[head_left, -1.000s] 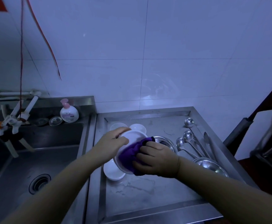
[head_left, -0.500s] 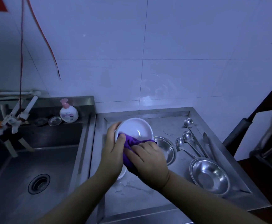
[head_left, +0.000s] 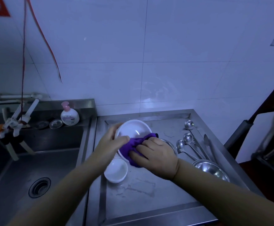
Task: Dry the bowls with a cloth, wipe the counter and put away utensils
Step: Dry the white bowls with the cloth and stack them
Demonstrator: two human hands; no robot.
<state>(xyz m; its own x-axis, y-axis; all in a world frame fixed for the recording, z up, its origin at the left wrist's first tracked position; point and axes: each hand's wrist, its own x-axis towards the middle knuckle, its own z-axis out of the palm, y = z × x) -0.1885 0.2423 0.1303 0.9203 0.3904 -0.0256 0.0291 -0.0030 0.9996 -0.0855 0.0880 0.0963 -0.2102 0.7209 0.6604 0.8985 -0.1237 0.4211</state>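
Head view, the only one: I am in the drying step, and by my reckoning early in the task, since the wiping of the surface and the putting away of the utensils look untouched. My left hand [head_left: 111, 141] grips the white bowl [head_left: 133, 131] by its left rim, thumb curled over the near edge, and holds it tilted above the steel surface [head_left: 149, 198] so its inside faces me. My right hand [head_left: 157, 154] presses the purple cloth [head_left: 133, 144] against the bowl's lower rim; its fingers [head_left: 138, 153] are curled narrow around the bunched fabric, holding it fast.

Just below the held bowl a smaller white bowl [head_left: 115, 171] sits upright on the surface, near a patch of water marks [head_left: 137, 187]. A steel bowl [head_left: 212, 169] rests at the right, partly behind my forearm, and another steel rim shows behind my right hand, mostly hidden. Three ladles [head_left: 187, 139] and a pair of tongs [head_left: 210, 146] lie side by side beyond it. The sink [head_left: 19, 160] is to the left, with a soap bottle [head_left: 69, 115] on its back ledge.

The next move, I judge, calls for turning the bowl in my left hand so the cloth can reach the rest of the rim and the outside, then setting it down and taking up the small one.
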